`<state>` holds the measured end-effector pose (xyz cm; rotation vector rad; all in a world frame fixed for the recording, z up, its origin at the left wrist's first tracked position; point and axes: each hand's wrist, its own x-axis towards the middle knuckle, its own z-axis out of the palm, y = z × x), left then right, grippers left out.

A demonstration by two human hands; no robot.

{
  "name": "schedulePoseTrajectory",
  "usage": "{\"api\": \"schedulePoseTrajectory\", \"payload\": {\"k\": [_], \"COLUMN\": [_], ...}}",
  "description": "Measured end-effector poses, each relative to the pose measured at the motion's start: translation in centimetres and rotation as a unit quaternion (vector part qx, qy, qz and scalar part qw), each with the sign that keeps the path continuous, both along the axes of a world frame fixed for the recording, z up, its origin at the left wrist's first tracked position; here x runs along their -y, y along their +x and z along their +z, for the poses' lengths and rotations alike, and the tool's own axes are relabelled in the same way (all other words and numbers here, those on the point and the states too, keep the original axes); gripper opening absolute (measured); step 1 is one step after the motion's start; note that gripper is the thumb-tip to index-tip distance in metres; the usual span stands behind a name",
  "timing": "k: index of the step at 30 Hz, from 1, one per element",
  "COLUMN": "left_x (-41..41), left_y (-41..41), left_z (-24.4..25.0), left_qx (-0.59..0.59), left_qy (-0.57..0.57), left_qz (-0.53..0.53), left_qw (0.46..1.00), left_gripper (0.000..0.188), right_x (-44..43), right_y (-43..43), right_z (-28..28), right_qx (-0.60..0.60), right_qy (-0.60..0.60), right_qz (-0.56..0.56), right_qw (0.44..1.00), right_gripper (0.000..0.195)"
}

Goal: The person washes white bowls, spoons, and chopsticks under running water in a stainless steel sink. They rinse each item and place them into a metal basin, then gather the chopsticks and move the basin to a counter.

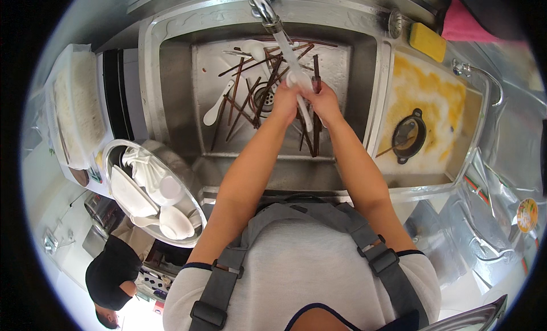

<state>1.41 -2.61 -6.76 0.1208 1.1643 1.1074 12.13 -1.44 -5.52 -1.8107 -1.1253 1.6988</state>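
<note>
Water runs from the chrome faucet [261,8] onto both my hands over the stainless steel sink [179,96]. My left hand [285,101] is closed around a white spoon [307,117], whose handle points down towards me. Touching it from the right, my right hand [323,101] has dark chopsticks [316,134] in its grip, upright in the picture. More brown chopsticks [236,91] lie scattered over the sink bottom and the drain [268,99]. A white soup spoon [218,103] rests at the left of the sink, with other white spoons [257,51] near the back.
A metal basin [156,145] of white dishes stands at the left. Right of the divider, a second sink [470,113] holds cloudy liquid with yellow scum and a small black pan [409,136]. A yellow sponge [427,42] lies on its back rim. Another person [112,273] is at lower left.
</note>
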Motion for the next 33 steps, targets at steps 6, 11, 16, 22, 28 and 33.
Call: {"api": "schedulePoseTrajectory", "payload": {"k": [6, 11, 16, 22, 28, 33], "left_x": [-2.7, -1.7, -2.2, -2.7, -0.5, 2.1], "left_y": [-1.2, -1.9, -1.5, -3.5, 0.7, -0.5], "left_z": [0.1, 0.0, 2.9, 0.1, 1.5, 2.7], "left_qx": [-0.015, 0.053, 0.115, 0.200, 0.024, -0.163], "left_qy": [-0.099, -0.009, -0.058, -0.052, 0.046, -0.031], "left_qz": [0.079, -0.060, -0.114, 0.027, -0.056, -0.104], "left_qw": [0.992, 0.997, 0.985, 0.978, 0.997, 0.981], "left_gripper": [0.024, 0.032, 0.030, 0.021, 0.017, 0.027], "right_x": [0.5, -0.3, 0.3, 2.4, 0.1, -3.9], "right_y": [-0.6, 0.3, 0.2, 3.3, 4.4, 1.5], "right_z": [-0.1, -0.2, 1.4, 0.1, -3.2, -2.8], "right_qx": [-0.104, -0.289, -0.305, -0.151, 0.317, -0.013], "right_qy": [-0.052, -0.206, -0.162, -0.192, 0.267, 0.069], "right_qz": [0.117, 0.053, 0.032, 0.103, 0.043, -0.006], "right_qw": [0.986, 0.934, 0.938, 0.964, 0.909, 0.998], "right_gripper": [0.033, 0.025, 0.024, 0.024, 0.041, 0.036]}}
